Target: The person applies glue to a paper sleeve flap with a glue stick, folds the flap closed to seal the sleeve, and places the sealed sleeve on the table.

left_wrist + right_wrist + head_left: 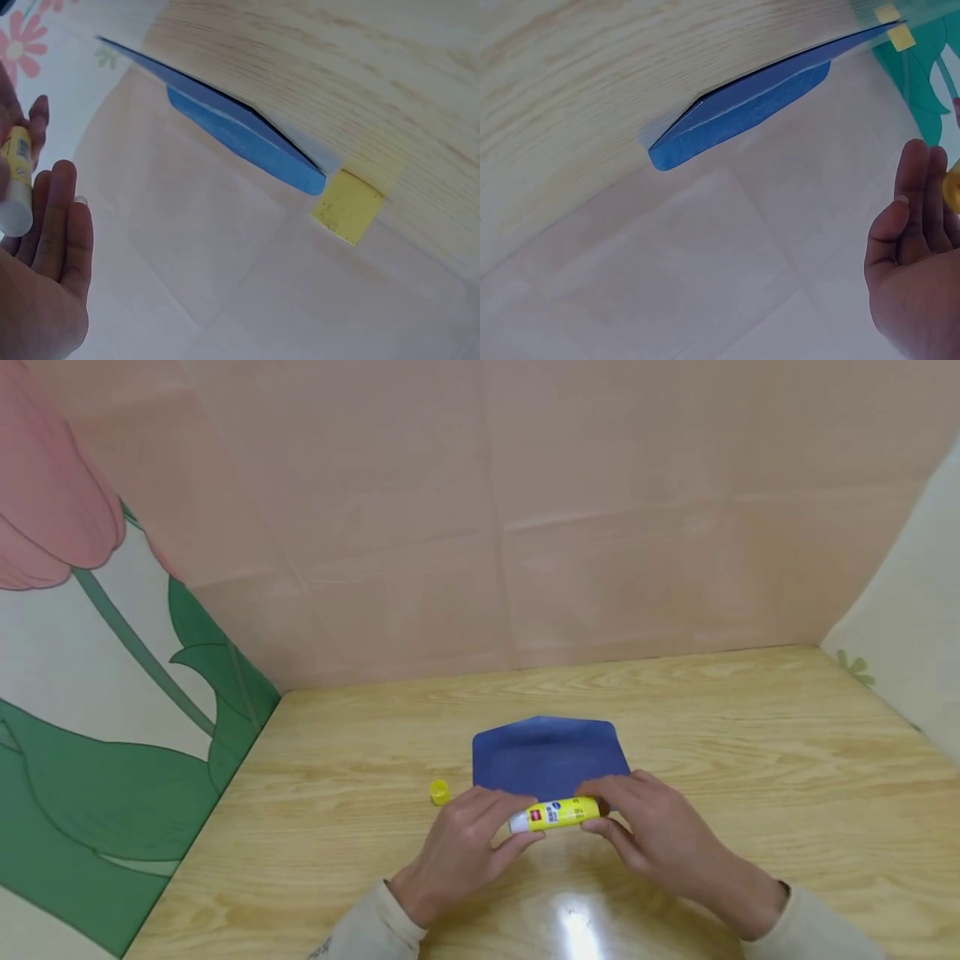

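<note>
A yellow glue stick (564,814) with a white end lies level between both hands, above the near edge of a blue envelope (551,756). My left hand (472,831) pinches it near the white end, seen closer as a glue stick (21,176) in the left wrist view. The other end is pinched between thumb and fingers of my right hand (652,827). In the right wrist view only the yellow tip of the stick shows beside the right hand (922,277). A yellow cap (439,792) sits on the table left of the envelope, with its hollow side visible.
The wooden table (345,860) runs back to a pink cloth wall (390,527). A flower-print sheet (142,777) borders the left side, and a pale sheet (915,610) stands on the right.
</note>
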`<state>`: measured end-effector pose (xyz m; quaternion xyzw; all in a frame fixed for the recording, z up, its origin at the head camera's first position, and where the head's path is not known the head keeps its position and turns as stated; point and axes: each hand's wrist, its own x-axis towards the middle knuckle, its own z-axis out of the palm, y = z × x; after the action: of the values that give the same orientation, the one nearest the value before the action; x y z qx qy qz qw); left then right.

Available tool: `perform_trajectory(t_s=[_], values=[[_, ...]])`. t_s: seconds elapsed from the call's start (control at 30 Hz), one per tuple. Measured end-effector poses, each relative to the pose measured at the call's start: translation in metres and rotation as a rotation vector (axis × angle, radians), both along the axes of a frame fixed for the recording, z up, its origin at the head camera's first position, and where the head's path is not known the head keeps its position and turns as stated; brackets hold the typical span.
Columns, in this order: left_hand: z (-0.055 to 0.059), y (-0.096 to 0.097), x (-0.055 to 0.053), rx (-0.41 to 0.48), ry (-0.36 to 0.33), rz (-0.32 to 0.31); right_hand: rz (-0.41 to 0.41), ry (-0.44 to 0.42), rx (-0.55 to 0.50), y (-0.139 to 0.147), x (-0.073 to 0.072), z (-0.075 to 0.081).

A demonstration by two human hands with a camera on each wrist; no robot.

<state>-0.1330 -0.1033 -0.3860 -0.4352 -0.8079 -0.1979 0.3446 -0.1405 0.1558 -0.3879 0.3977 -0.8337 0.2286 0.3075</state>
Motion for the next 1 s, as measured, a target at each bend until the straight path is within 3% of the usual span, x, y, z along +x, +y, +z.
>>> perform_trajectory(t_s=[0.13,0.33,0.5,0.83,1.0], values=[[0.0002,0.0011,0.0002,-0.016,-0.002,0.011,-0.031,-0.011,0.069,0.0007,0.0011,-0.0019],[0.0022,0.0022,0.0022,-0.022,-0.097,-0.009,-0.055,-0.064,0.122,0.0008,0.0022,-0.0023],[0.0019,0.0018,0.0015,-0.024,-0.045,-0.034,-0.062,-0.113,0.151,-0.0006,0.0028,-0.0022],[0.0032,0.0019,0.0015,0.042,-0.070,-0.103,-0.068,-0.130,0.120,0.0001,0.0035,-0.0031],[0.0049,0.0014,0.0014,0.073,-0.148,-0.119,-0.084,-0.196,0.094,0.0004,0.0051,-0.0015]])
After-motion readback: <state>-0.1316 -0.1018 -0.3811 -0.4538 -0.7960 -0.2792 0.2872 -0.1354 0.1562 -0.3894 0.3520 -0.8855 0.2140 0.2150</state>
